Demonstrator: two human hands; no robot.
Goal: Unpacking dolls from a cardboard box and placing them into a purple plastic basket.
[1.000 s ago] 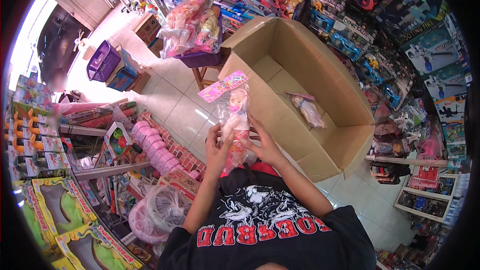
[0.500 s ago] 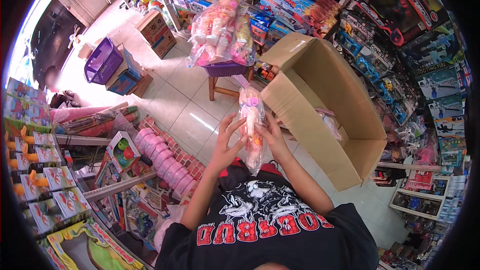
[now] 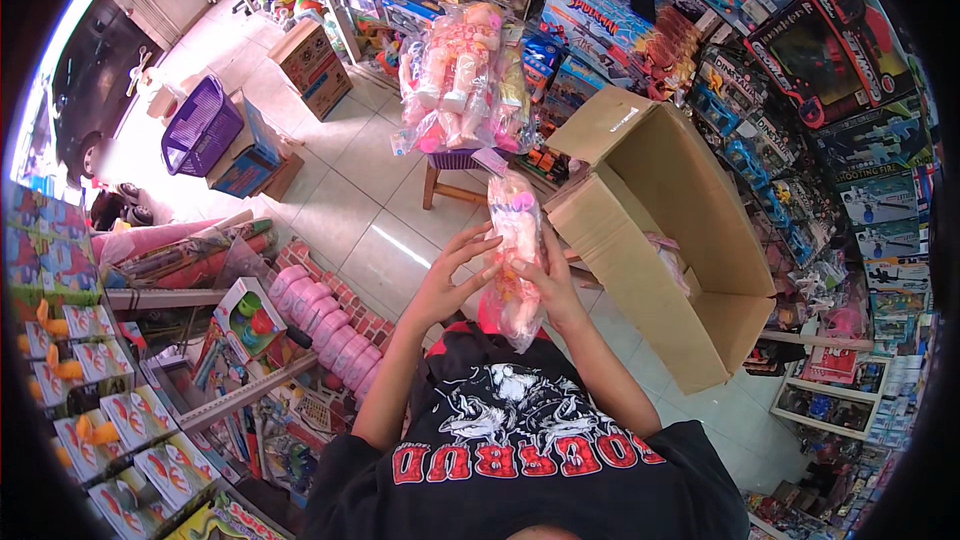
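A doll in a clear plastic bag point(image 3: 516, 250) stands lengthwise in front of my chest, with a pale tag at its top end. My right hand point(image 3: 553, 285) grips the bag from the right, its thumb across the front and its fingers partly hidden behind. On the other side, my left hand point(image 3: 455, 278) has its fingers spread, the tips at the bag's left edge. Beyond them, a pile of bagged dolls point(image 3: 455, 80) lies on a purple basket point(image 3: 452, 159) set on a wooden stool point(image 3: 430, 187).
To the right gapes a large open cardboard box point(image 3: 640, 280) with a bagged item inside. Shelves of boxed toys point(image 3: 880, 180) line the right side. At left are pink rolls point(image 3: 325, 315), a boxed toy point(image 3: 248, 318) and hanging packs point(image 3: 140, 410). A purple crate point(image 3: 205, 128) rests farther back.
The bagged doll has turned slightly in my hands, and my right thumb now lies across its front. My left fingers remain spread beside it. The whole view has shifted a little.
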